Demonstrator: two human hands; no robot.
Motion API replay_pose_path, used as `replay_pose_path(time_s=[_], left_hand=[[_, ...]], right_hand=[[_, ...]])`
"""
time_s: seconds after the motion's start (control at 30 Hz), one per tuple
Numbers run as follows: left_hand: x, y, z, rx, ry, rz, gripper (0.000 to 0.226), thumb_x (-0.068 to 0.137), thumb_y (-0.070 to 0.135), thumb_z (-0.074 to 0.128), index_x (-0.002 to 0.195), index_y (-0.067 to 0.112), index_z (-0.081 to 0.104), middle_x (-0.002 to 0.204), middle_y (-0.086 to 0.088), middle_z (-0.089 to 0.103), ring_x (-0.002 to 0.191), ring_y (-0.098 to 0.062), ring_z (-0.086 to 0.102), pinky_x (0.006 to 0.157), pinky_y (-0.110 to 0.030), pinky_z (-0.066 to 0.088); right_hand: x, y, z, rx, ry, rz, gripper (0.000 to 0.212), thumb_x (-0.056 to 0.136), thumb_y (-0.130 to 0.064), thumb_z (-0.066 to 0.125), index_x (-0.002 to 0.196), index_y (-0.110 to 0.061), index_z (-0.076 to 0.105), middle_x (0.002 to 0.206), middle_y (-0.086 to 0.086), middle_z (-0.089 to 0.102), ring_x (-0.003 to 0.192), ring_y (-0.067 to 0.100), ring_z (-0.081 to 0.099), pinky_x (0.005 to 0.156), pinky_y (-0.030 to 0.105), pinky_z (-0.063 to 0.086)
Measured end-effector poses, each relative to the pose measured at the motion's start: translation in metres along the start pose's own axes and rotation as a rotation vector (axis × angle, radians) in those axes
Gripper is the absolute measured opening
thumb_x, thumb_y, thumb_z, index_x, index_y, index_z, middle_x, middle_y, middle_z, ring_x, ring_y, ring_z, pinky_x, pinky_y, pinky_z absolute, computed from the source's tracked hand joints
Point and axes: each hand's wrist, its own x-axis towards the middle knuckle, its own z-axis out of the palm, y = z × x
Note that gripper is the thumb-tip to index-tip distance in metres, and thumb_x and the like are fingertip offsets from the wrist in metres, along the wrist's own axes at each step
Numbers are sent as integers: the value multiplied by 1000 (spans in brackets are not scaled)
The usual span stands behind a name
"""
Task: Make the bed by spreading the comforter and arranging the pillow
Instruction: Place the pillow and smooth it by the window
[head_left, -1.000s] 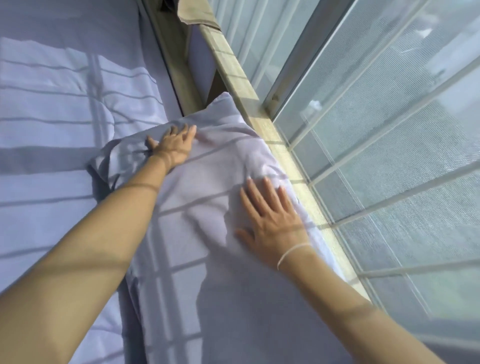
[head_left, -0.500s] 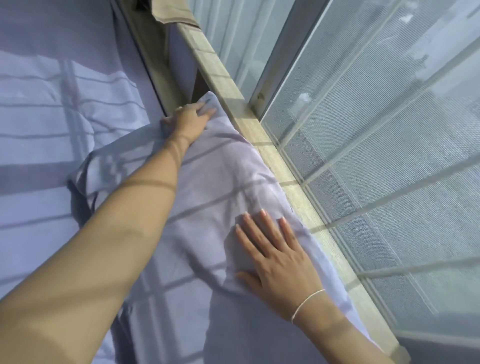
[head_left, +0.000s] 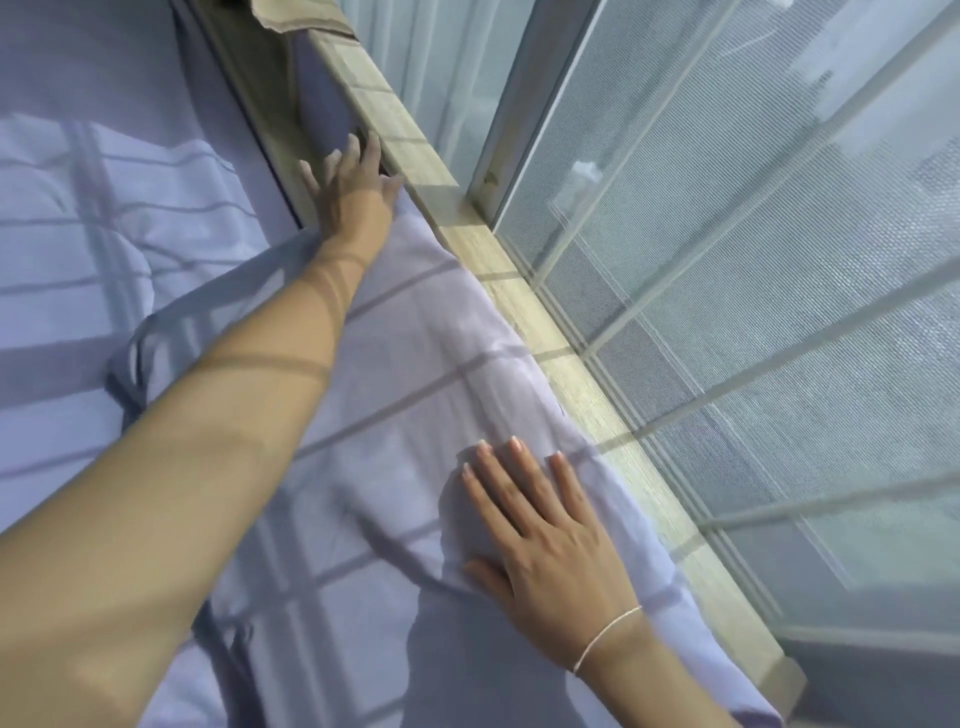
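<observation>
As the left hand (head_left: 353, 192) slides open-fingered to the pillow's (head_left: 415, 364) far corner by the ledge (head_left: 587, 384), the right hand (head_left: 545, 545) presses flat, nearly finishing its smoothing.

The left hand (head_left: 350, 195) is a bit motion-blurred, and it covers the far corner of the comforter (head_left: 415, 374), so no telling if the fingers (head_left: 358, 150) actually grip anything there. A tan thing (head_left: 296, 15) up top is cut off by the frame edge. The comforter's near end also runs off the bottom.
</observation>
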Motion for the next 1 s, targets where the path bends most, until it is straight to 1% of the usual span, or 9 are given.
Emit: replay_pose_path(time_s=[0.13, 0.2, 0.3, 0.4, 0.5, 0.6, 0.73, 0.83, 1.0], left_hand=[[-33, -8, 4, 115, -131, 241, 57, 99, 47, 21, 148, 16, 24, 157, -7, 18, 145, -29, 10, 113, -61, -1], [-41, -20, -2, 65, -146, 108, 60, 99, 49, 19, 149, 16, 19, 159, -9, 10, 146, -31, 4, 112, -61, -2], [-78, -44, -17, -124, -17, -113, 62, 99, 48, 22, 151, 15, 14, 159, -11, 10, 146, -28, 8, 114, -55, 2], [-175, -81, -22, -261, 77, -311, 61, 100, 42, 30, 150, 8, 17, 157, -16, 13, 146, -29, 13, 116, -46, 8], [-287, -116, -11, -213, 9, -516, 64, 99, 37, 39, 146, -3, 21, 153, -26, 19, 143, -36, 18, 115, -48, 12], [-354, -125, -5, -175, -70, -537, 69, 95, 40, 41, 144, -5, 25, 153, -25, 20, 142, -36, 22, 112, -55, 15], [-383, -117, -19, -307, -85, -669, 72, 95, 39, 49, 147, -1, 18, 155, -22, 16, 143, -35, 18, 116, -47, 15], [-386, -116, -30, -361, -100, -809, 71, 92, 50, 47, 143, 3, 31, 146, -27, 33, 133, -41, 32, 109, -49, 27], [-375, -111, -40, -481, -211, -884, 57, 93, 50, 46, 128, 4, 47, 130, -24, 53, 117, -41, 49, 94, -43, 38]], right_hand=[[1, -1, 6, 12, -16, 12, 70, 91, -54, 41, 148, -16, 29, 157, 0, 23, 146, 27, 16, 113, 51, 20], [1, 0, 6, 27, -18, 6, 70, 90, -55, 41, 148, -16, 30, 157, 1, 24, 146, 27, 17, 114, 51, 19], [-1, 2, 1, 64, 26, 6, 69, 87, -52, 45, 146, -17, 35, 155, 5, 29, 144, 28, 23, 113, 52, 19], [-7, 7, -6, 205, 138, 193, 66, 87, -41, 52, 145, -15, 35, 153, 12, 31, 142, 34, 27, 112, 55, 24], [-6, 21, -12, 254, 195, 403, 65, 86, -42, 51, 142, -12, 39, 147, 15, 40, 136, 36, 38, 109, 55, 31], [3, 30, -16, 272, 200, 503, 59, 84, -41, 51, 134, -10, 49, 133, 15, 55, 118, 37, 54, 103, 55, 36], [19, 24, -21, 240, 70, 573, 43, 87, -41, 59, 122, -15, 56, 110, 11, 64, 102, 36, 58, 100, 48, 37], [39, 22, -32, 225, -43, 617, 30, 88, -43, 56, 95, -14, 60, 94, 10, 63, 94, 34, 58, 85, 40, 36], [56, 18, -29, 198, -35, 593, 15, 82, -9, 53, 85, -9, 67, 87, 13, 67, 87, 37, 60, 73, 36, 32]])
